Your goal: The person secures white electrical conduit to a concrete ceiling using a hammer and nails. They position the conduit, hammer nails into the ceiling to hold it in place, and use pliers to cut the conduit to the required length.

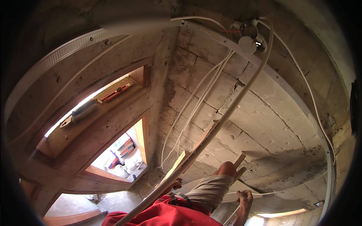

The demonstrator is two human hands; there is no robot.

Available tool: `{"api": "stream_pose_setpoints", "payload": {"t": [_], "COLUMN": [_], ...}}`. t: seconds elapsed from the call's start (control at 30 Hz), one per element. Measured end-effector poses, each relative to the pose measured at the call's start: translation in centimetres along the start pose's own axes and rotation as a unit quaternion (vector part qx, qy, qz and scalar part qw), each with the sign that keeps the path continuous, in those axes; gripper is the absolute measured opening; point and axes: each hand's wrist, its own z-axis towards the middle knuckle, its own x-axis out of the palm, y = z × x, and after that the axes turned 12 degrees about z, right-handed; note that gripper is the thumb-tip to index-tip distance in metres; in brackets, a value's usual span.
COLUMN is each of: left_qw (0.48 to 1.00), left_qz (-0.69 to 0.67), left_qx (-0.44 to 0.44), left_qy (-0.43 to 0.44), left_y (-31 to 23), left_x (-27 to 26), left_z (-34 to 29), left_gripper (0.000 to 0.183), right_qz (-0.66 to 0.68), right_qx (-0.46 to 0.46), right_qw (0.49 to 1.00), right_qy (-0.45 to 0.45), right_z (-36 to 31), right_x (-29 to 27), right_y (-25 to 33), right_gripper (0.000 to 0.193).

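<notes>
My right hand (pixel 245 196), at the lower right, has its fingers curled round a thin white cable (pixel 264 194) that runs on to the right. Another length of white cable hangs beside that forearm. Low in the middle, my left hand (pixel 177 184) shows its bent fingers in shadow, partly behind a thick beige conduit (pixel 226 113); whatever it holds is too dark to make out. The conduit slants from the bottom edge up to a round junction box (pixel 249 29) high on the wall. A pale round disc (pixel 247 45) hangs at the box, with a red wire near it.
Several white cables (pixel 201 94) droop down the bare block wall. A perforated metal strip (pixel 301 100) curves along it. At left, a window ledge (pixel 132 90) bears a scraper-like tool (pixel 83 110) and red-handled tools (pixel 116 93). Wooden rails (pixel 239 174) stand by my bent knee.
</notes>
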Motion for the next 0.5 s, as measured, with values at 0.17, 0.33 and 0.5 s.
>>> {"api": "stream_pose_setpoints", "payload": {"t": [0.17, 0.33, 0.5], "left_qw": [1.000, 1.000, 0.999], "left_qz": [0.006, 0.017, 0.028], "left_qx": [-0.002, -0.009, -0.014], "left_qy": [0.014, 0.015, 0.026], "left_y": [1.0, 0.6, 0.7], "left_x": [-0.3, -0.8, -0.7], "left_z": [-0.9, -1.5, -1.6], "left_gripper": [0.037, 0.037, 0.037], "right_qz": [0.055, 0.094, 0.105], "right_qx": [0.031, 0.057, 0.022], "right_qw": [0.997, 0.993, 0.991], "right_qy": [0.037, 0.045, 0.082], "right_z": [0.4, 0.3, 1.4], "right_x": [-1.5, -1.3, -1.9], "right_y": [-2.8, -3.6, -7.8], "right_gripper": [0.016, 0.025, 0.023]}}
